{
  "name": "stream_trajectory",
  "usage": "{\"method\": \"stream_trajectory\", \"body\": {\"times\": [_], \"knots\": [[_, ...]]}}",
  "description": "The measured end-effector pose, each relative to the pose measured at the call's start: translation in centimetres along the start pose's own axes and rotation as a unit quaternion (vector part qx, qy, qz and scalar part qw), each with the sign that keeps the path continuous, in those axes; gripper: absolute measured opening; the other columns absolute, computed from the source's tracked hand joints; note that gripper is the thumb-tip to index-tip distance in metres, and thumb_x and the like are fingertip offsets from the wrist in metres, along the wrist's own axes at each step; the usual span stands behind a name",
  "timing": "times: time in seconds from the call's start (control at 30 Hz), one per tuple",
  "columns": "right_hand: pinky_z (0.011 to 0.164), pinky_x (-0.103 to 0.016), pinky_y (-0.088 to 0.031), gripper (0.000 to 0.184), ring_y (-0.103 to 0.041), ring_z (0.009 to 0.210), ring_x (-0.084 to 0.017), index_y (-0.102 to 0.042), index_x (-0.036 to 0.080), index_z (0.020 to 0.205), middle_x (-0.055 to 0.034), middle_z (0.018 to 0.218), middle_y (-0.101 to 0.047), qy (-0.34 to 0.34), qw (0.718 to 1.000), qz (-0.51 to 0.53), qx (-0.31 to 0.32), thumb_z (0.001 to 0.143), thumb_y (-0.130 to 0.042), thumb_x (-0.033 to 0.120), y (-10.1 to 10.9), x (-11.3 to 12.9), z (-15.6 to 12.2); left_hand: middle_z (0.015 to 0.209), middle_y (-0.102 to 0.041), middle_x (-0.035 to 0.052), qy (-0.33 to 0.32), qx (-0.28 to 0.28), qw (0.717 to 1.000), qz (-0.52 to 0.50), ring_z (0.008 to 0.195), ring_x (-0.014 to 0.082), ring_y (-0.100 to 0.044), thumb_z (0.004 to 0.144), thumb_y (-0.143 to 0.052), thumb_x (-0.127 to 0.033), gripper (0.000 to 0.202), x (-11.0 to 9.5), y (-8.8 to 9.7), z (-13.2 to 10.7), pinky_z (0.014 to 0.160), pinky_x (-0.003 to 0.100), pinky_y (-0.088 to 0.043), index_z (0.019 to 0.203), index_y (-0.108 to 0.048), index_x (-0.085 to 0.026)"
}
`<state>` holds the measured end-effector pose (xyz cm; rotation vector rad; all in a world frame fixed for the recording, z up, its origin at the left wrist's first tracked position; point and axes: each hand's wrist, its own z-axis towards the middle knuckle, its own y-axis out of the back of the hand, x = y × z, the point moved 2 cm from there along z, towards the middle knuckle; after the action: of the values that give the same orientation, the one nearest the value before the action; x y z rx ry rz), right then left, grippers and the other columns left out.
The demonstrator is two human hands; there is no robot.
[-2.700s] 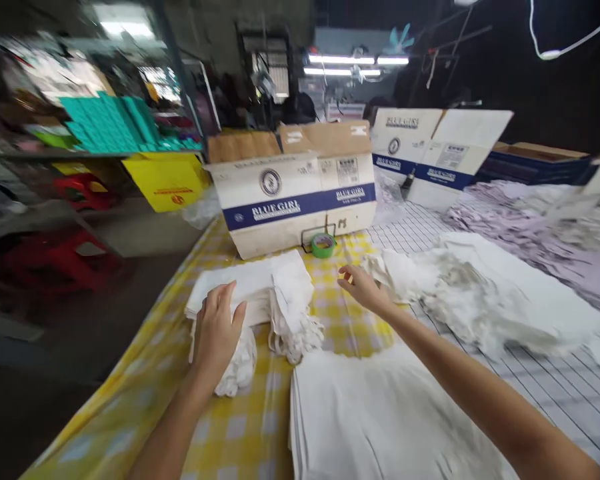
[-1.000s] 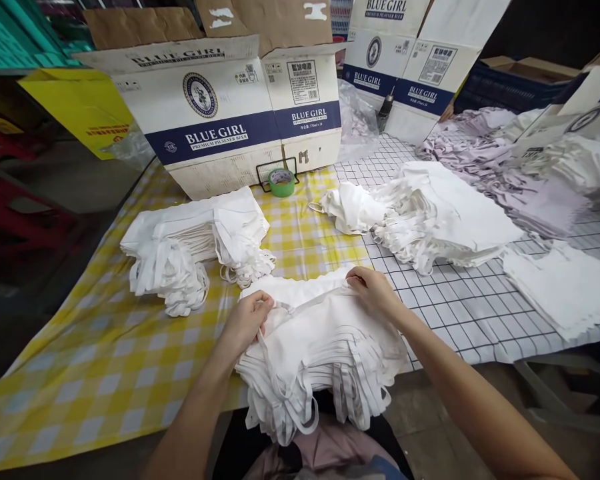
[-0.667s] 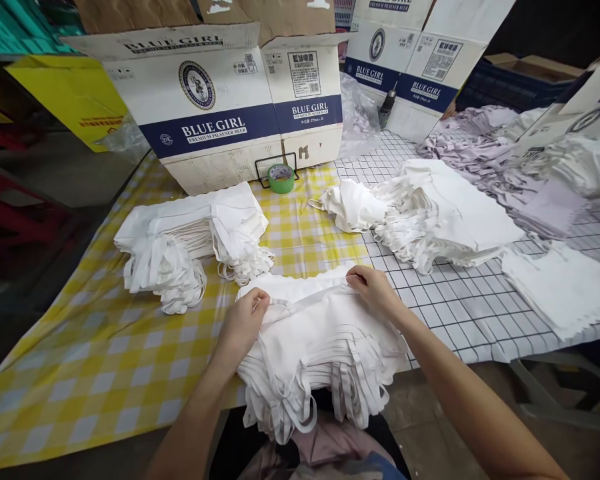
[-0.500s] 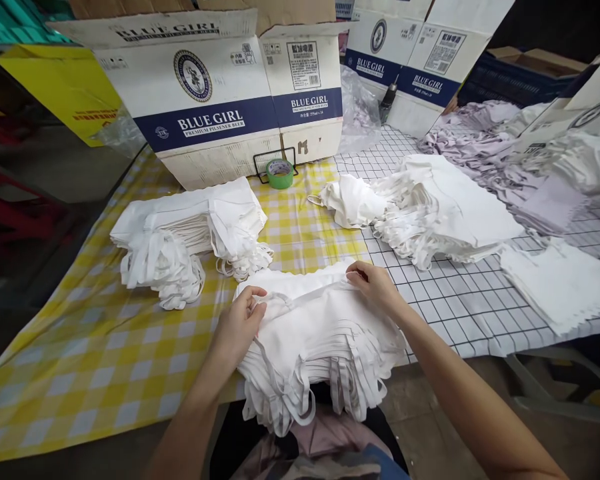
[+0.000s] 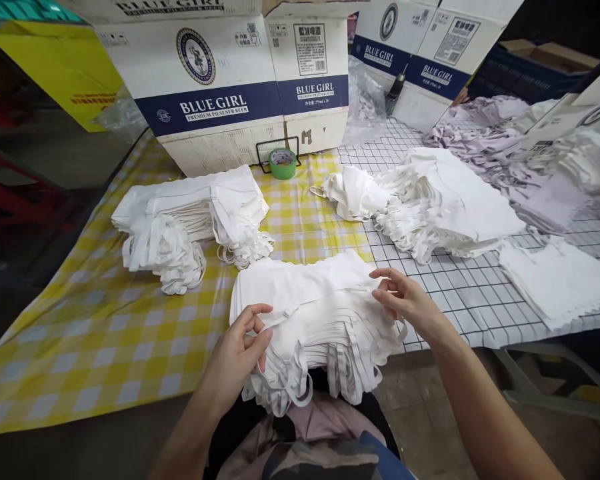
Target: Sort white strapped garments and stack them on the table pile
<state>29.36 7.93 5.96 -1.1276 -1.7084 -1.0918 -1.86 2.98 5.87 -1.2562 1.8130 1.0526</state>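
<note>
A thick stack of white camisoles (image 5: 305,283) with thin straps lies at the table's front edge. Its layered folds and strap loops hang over towards my lap. At the stack's left side, my left hand (image 5: 245,343) has thumb and fingers bent together on a strap of the top camisole. My right hand (image 5: 405,300) is at the right side, fingers curled in a pinch on the top camisole's edge; its thumb is mostly hidden.
Another white garment stack (image 5: 195,207) lies left on the yellow checked cloth (image 5: 95,353). To the right are a larger white pile (image 5: 455,193), a few flat white pieces (image 5: 560,277) and lilac garments (image 5: 485,147). Green tape (image 5: 283,165) stands before a carton (image 5: 220,73).
The top camisole's upper part now lies flatter towards the far side. My right hand has moved right and nearer to me, while my left hand has shifted slightly towards me.
</note>
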Motion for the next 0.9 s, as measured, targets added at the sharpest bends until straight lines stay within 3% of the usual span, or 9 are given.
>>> {"method": "stream_trajectory", "body": {"times": [0.2, 0.4, 0.6, 0.77, 0.9], "knots": [[0.050, -0.022, -0.037, 0.032, -0.040, 0.053, -0.009, -0.053, 0.021, 0.105, 0.0063, 0.061, -0.040, 0.004, 1.000, 0.022, -0.001, 0.081, -0.060, 0.042, 0.9, 0.2, -1.9, 0.066, -0.042, -0.0079, -0.004, -0.007, 1.000, 0.005, 0.043, 0.0065, -0.044, 0.078, -0.055, -0.042, 0.040, 0.0, 0.1, 0.1, 0.042, 0.019, -0.034, 0.113, -0.046, -0.024], [0.053, -0.023, -0.038, 0.030, -0.044, 0.057, -0.010, -0.057, 0.021, 0.099, 0.0041, 0.063, -0.044, 0.001, 0.997, 0.043, -0.060, 0.080, -0.060, 0.043, 1.6, -0.3, -3.8, 0.065, -0.042, -0.0081, -0.012, -0.009, 1.000, 0.015, 0.041, 0.0070, -0.045, 0.075, -0.056, -0.046, 0.043, 0.3, -0.1, -0.3, 0.040, 0.020, -0.034, 0.111, -0.047, -0.023], [0.067, -0.027, -0.045, 0.022, -0.053, 0.069, -0.015, -0.060, 0.023, 0.094, -0.0004, 0.074, -0.055, 0.004, 0.986, 0.099, -0.131, 0.081, -0.060, 0.040, 1.9, -2.7, -6.0, 0.070, -0.041, -0.0077, -0.032, -0.013, 0.999, 0.019, 0.040, 0.0068, -0.046, 0.074, -0.056, -0.048, 0.045, 1.0, -0.6, -1.0, 0.041, 0.021, -0.035, 0.110, -0.046, -0.023], [0.078, -0.033, -0.048, 0.015, -0.058, 0.088, -0.023, -0.061, 0.027, 0.087, -0.0037, 0.088, -0.060, 0.056, 0.967, 0.136, -0.208, 0.079, -0.061, 0.039, 1.2, -4.8, -8.0, 0.070, -0.042, -0.0063, -0.062, -0.027, 0.998, 0.018, 0.035, 0.0064, -0.044, 0.073, -0.055, -0.055, 0.049, 3.2, -1.8, -1.7, 0.037, 0.022, -0.032, 0.110, -0.047, -0.024], [0.087, -0.038, -0.047, 0.017, -0.057, 0.102, -0.028, -0.065, 0.031, 0.091, -0.0055, 0.101, -0.063, 0.073, 0.980, 0.063, -0.174, 0.080, -0.058, 0.042, 0.6, -6.0, -9.5, 0.068, -0.050, -0.0035, -0.090, -0.022, 0.995, 0.034, 0.038, 0.0091, -0.045, 0.073, -0.052, -0.058, 0.052, 5.3, -2.2, -2.6, 0.040, 0.024, -0.036, 0.114, -0.052, -0.026]]}}
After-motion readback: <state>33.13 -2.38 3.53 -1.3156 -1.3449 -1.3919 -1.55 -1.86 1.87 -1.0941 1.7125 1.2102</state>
